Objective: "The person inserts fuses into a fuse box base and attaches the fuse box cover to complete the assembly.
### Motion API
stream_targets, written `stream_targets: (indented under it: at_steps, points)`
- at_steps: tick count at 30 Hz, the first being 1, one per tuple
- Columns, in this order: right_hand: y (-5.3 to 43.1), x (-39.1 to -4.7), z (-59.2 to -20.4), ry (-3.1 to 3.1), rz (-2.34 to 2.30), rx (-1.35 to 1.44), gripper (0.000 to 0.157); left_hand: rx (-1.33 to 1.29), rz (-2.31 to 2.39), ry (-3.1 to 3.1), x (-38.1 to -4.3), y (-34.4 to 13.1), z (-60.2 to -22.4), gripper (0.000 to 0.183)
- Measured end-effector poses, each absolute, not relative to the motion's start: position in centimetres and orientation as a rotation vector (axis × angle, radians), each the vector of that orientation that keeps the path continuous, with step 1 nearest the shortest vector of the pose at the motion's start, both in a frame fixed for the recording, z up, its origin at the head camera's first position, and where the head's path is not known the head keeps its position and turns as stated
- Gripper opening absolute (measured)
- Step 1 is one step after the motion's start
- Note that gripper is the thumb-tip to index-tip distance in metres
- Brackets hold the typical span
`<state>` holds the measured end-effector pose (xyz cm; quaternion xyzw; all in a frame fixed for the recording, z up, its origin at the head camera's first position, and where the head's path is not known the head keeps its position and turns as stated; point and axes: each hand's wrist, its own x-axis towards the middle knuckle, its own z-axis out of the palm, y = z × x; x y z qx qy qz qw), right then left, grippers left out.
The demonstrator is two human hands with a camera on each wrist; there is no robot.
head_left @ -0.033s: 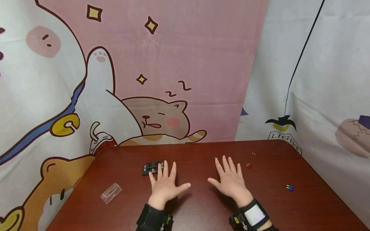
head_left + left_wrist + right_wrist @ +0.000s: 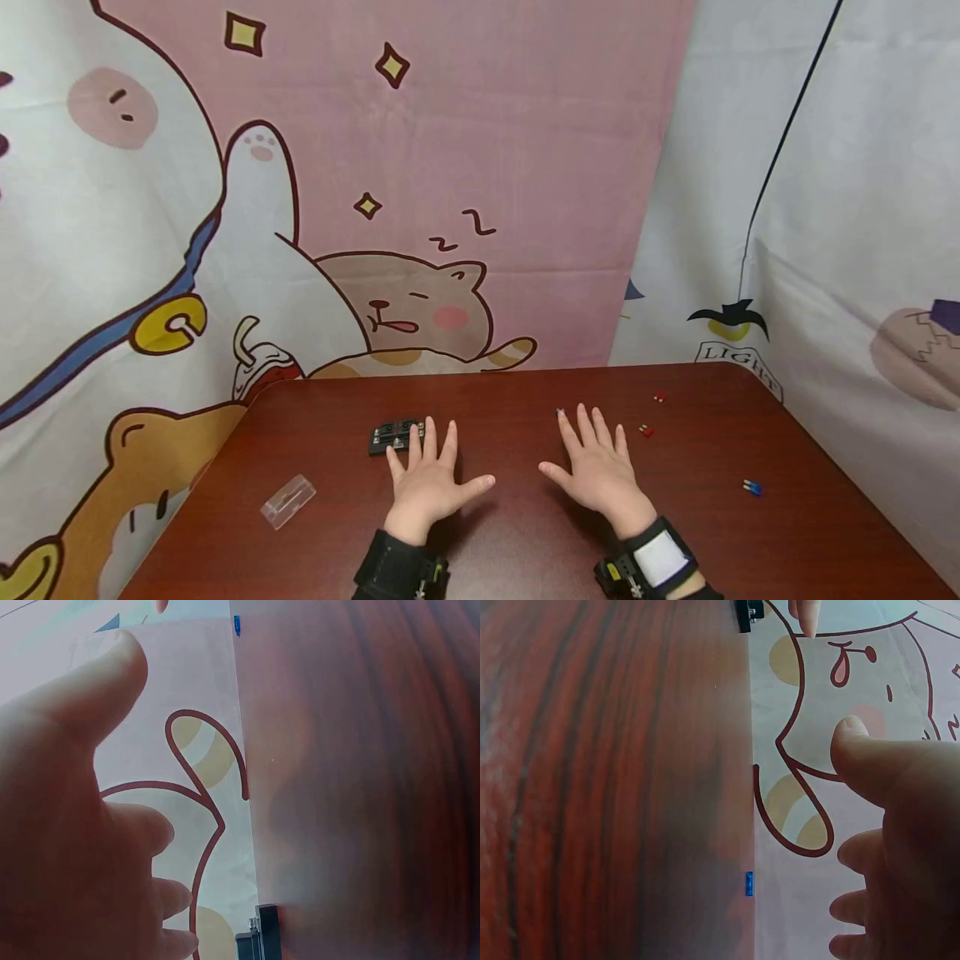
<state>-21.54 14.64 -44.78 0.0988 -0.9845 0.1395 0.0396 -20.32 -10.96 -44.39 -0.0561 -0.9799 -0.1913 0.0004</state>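
Observation:
Both hands are held flat with fingers spread, shadows falling on the table below them. My left hand [image 2: 425, 492] holds nothing; its fingertips overlap the black fuse block [image 2: 381, 437] in the head view, hiding part of it. The block's end also shows at the bottom of the left wrist view. My right hand [image 2: 597, 477] is likewise bare of anything. Just beyond its index fingertip lies a small blue blade fuse [image 2: 749, 883], mostly hidden in the head view. Two small red fuses [image 2: 646, 431] lie beyond and right of that hand.
A clear plastic cover [image 2: 288, 502] lies on the left of the brown table [image 2: 510, 533]. Another blue fuse [image 2: 752, 487], with two metal prongs, lies far right. A cartoon-printed cloth [image 2: 525, 167] hangs behind the table's back edge. Both wrists wear black straps with cameras.

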Motion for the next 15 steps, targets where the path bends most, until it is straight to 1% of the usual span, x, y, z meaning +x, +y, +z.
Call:
stream_targets:
  at_steps: [9, 15]
  points:
    - [14.68, -21.52, -44.95, -3.024, 0.432, 0.309, 0.083, -0.174, -0.596, -3.085, -20.26, -11.00, -44.37, 0.103]
    - [14.68, -21.67, -44.98, -2.989, 0.463, 0.320, 0.086, -0.164, -0.606, -3.083, -20.43, -11.11, -44.47, 0.103]
